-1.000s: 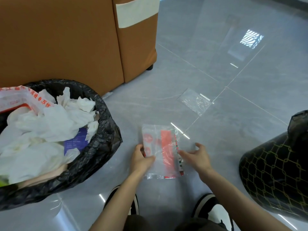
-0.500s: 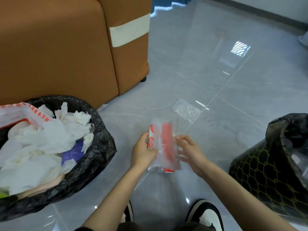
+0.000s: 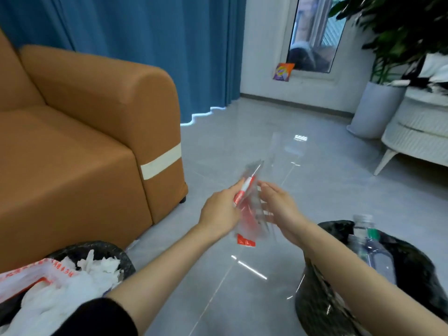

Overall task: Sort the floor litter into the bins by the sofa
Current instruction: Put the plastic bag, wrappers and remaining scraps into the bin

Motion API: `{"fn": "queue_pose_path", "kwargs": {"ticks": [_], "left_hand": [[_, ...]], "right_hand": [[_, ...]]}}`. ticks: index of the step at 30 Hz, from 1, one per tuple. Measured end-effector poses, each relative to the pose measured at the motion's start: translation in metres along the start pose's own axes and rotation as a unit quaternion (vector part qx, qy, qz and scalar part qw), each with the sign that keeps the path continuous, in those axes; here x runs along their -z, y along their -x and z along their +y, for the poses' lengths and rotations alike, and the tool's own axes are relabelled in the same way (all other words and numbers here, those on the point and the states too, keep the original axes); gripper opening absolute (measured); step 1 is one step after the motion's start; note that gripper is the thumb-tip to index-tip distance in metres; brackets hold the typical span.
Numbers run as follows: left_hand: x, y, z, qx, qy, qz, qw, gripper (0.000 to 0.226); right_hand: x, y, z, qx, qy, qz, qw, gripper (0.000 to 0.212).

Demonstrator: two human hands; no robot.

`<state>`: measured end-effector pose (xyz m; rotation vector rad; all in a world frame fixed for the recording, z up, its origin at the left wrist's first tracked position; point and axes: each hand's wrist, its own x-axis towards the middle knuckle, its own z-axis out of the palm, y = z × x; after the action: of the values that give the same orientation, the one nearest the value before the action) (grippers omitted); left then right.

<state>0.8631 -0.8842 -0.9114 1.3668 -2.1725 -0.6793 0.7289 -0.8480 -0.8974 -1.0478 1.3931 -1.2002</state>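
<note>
While the wrapper [image 3: 245,215] hangs mid-frame between both hands, well above the floor [image 3: 218,299], grip is the weak point: left hand [image 3: 219,214] pinches it near the top edge between thumb and fingertips. The right hand [image 3: 282,209] sits against the other side with fingers mostly straight, and the blur means I can't tell whether it grips anything. Thin slick film on one pinch could slide out and land between the bins. It's also light, so a toss may drift or snag on a liner rim rather than drop in. Mis-sort risk: lower-left bin [image 3: 122,253], next to the sofa [image 3: 97,122], holds tissue plus a red-and-white bag [image 3: 26,277]. Lower-right bin [image 3: 417,265] holds plastic bottles [image 3: 374,255], which looks the likelier home for film. Text: red print on the wrapper is smeared and unreadable, and the bag's red characters are too blurred to read. An orange-purple packet [image 3: 283,72] upper centre shows no legible brand.
</note>
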Motion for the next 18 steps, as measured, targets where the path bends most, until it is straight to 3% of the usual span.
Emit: {"fn": "queue_pose_path", "kwargs": {"ticks": [5,9,15,18], "left_hand": [[0.009,-0.012,0.07,-0.036,0.012,-0.102,0.994,0.074],[0.009,-0.008,0.123,0.0,0.057,-0.169,0.984,0.09],[-0.016,-0.002,0.174,0.063,0.224,-0.255,0.939,0.069],[-0.038,0.004,0.182,0.025,0.232,-0.297,0.926,0.063]], "right_hand": [[0.039,0.02,-0.047,0.017,-0.033,0.051,0.998,0.021],[0.074,0.037,-0.063,0.024,-0.078,0.089,0.993,0.014],[0.124,0.058,-0.06,0.014,-0.079,0.163,0.983,0.018],[0.148,0.064,-0.043,0.03,-0.016,0.229,0.973,0.026]]}}
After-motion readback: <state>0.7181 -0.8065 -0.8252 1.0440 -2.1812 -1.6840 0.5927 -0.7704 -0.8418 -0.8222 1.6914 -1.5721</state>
